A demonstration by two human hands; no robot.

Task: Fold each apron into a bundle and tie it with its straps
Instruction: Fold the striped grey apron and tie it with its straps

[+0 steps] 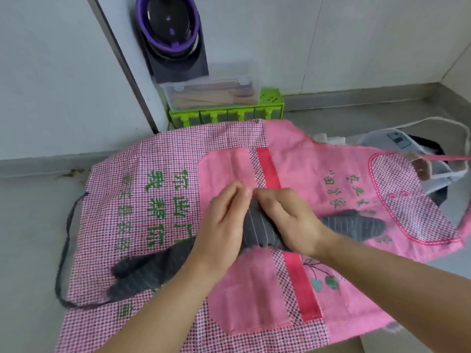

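A rolled grey pinstriped apron bundle (257, 225) lies on top of a pink checked apron (158, 174) spread flat on the grey counter. Its two ends stick out, one to the lower left (142, 273) and one to the right (356, 225). My left hand (221, 225) and my right hand (288, 220) meet at the bundle's middle. Both have their fingers curled and pinch something thin at its top, probably a strap; the strap itself is hidden by the fingers. A dark strap (66, 238) loops off the pink apron's left edge.
A green compartment box (224, 114) with a clear plastic box (211, 94) on it stands against the wall behind the aprons. A purple-rimmed appliance (168, 29) hangs above. More fabric and a white bag (397, 141) lie at the right, with a white strap (433, 121).
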